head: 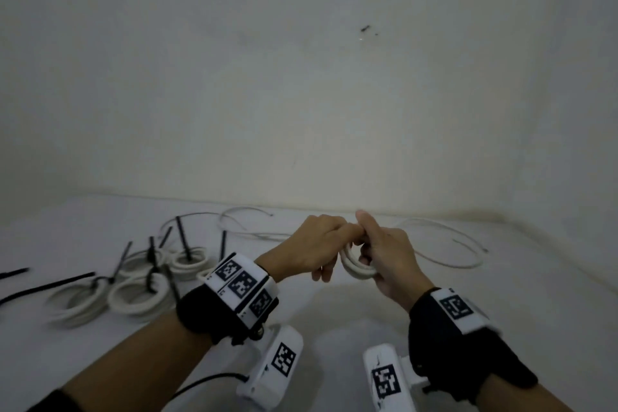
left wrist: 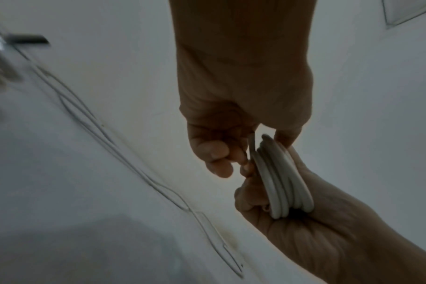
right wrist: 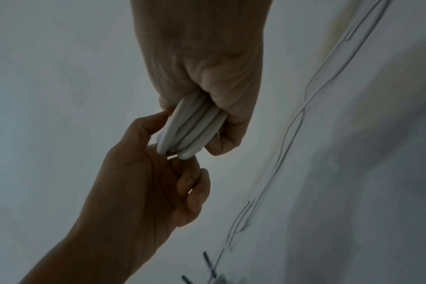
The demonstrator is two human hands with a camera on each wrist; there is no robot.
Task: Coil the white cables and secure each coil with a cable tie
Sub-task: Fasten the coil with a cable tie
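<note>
From the head camera, the right hand (head: 388, 254) grips a small coil of thick white round cable (head: 357, 266) held above the pale bench (head: 501, 311), index finger raised, the other fingers curled through the loops. The left hand (head: 317, 244) meets it at the top of the coil, fingertips pinching there. To finish this coil well, I judge the loops should stay stacked and even while the loose end is tucked, with the right hand clamped until a tie goes on. To the left lie finished white cable coils (head: 137, 294) already bound with black plastic cable ties (head: 152, 256); spare black ties (head: 46, 286) lie beyond them. Uncoiled thin white cables (head: 444, 264) sprawl behind the hands, well apart from them, and nothing blocks a reach leftward for a tie.

In the left wrist view, the left hand's thumb and fingers (left wrist: 219, 151) pinch one strand beside the bundle, which sits in the right palm.

The right wrist view shows the right hand's fingers wrapped around four or so loops, with the left fingertips touching the coil's edge.
</note>
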